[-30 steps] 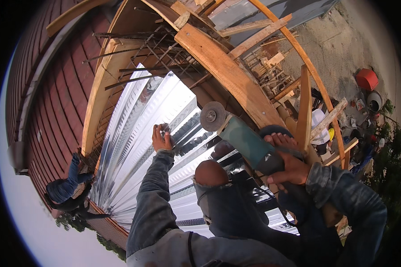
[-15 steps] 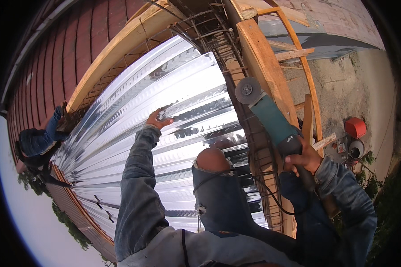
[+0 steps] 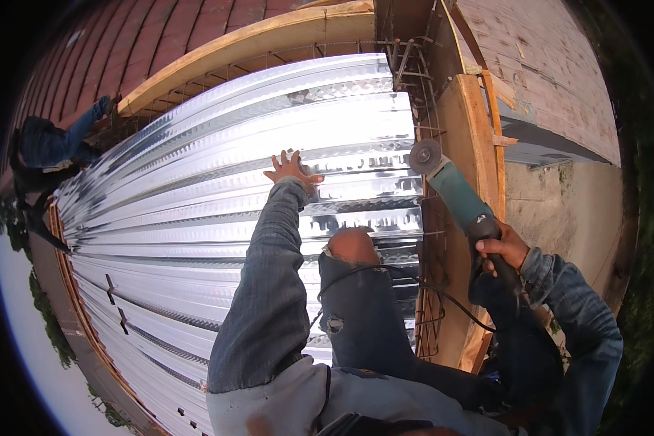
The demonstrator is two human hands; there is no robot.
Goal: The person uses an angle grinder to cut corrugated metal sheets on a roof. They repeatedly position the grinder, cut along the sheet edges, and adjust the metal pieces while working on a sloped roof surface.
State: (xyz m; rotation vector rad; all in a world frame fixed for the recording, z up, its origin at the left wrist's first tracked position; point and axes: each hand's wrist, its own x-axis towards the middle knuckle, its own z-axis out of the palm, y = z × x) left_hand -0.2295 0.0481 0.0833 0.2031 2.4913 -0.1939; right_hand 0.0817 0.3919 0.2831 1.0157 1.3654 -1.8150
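Observation:
My right hand (image 3: 506,248) is wrapped round the dark rear grip of an angle grinder (image 3: 461,195) with a teal body. Its cutting disc (image 3: 426,156) is beside the right-hand edge of the corrugated metal decking (image 3: 356,131); whether disc and metal touch, I cannot tell. With fingers spread, my left hand (image 3: 292,171) rests on the shiny ribs of the decking. A black cord (image 3: 454,308) loops from near the grinder across my knee. My bent knee (image 3: 353,247) is over the sheets, the trouser leg torn open there.
A wooden formwork board (image 3: 466,131) with a rebar cage (image 3: 426,94) runs along the decking's right edge. Another timber beam (image 3: 247,43) borders the far side. A co-worker in blue (image 3: 47,149) crouches at the far left. Beyond the right board, the ground lies lower.
My view has turned, shifting the scene. My left hand has spread its fingers flat on the decking, and the grinder's disc is now closer to the sheet's edge.

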